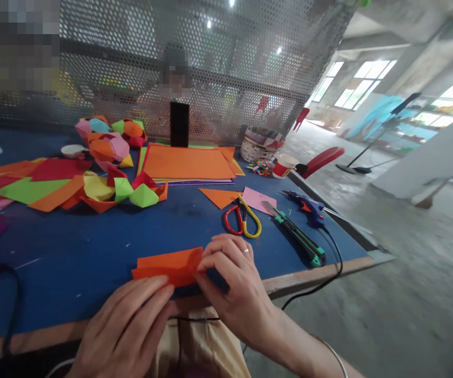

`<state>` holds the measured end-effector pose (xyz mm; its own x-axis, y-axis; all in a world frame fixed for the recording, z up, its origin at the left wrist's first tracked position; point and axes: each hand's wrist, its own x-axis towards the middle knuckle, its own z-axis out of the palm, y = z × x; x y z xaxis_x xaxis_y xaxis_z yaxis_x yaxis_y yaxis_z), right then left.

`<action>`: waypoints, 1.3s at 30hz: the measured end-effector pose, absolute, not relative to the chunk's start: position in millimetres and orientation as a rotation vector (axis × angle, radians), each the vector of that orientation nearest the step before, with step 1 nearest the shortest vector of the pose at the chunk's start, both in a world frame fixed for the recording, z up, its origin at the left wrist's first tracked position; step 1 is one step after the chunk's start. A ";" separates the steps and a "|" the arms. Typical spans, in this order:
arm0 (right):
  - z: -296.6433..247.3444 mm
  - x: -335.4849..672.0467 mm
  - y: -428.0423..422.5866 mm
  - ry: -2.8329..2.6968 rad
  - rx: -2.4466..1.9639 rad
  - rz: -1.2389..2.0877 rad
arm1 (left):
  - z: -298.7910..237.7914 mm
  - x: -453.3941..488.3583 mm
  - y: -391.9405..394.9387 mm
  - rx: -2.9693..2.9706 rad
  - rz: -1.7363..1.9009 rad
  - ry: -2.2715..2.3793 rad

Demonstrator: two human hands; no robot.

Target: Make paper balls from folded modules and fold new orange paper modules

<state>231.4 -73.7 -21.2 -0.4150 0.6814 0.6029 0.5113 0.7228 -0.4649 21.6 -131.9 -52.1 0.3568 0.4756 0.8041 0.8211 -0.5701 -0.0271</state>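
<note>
A folded piece of orange paper [169,266] lies at the near edge of the blue table [92,247]. My left hand [127,328] presses its fingertips on the paper's lower left part, fingers together and stretched. My right hand [234,289] pinches the paper's right end, fingers curled over the fold, a ring on one finger.
Red-and-yellow scissors [242,220], a green utility knife [297,233] and a blue glue gun [308,207] with a black cord lie to the right. A stack of orange sheets [187,163], folded coloured paper shapes [108,142], a cup [283,166] and a basket [261,143] sit farther back before a perforated metal screen.
</note>
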 end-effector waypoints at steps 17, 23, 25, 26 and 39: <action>-36.0 239.5 -89.8 -2.228 -0.519 -0.215 | -47.0 12.3 -128.8 -2.222 -1.008 -1.082; -48.0 240.1 -87.3 -2.317 -0.655 -0.141 | -44.1 19.6 -118.7 -2.320 -1.009 -1.170; -49.5 240.6 -86.4 -2.355 -0.686 -0.073 | -43.8 17.1 -117.3 -2.347 -0.956 -1.114; -48.9 241.0 -85.7 -2.365 -0.693 -0.041 | -44.4 14.9 -117.7 -2.347 -0.938 -1.089; -27.3 234.6 -64.9 -2.273 -0.796 0.524 | -81.0 -5.1 -141.8 -2.345 -1.104 -1.181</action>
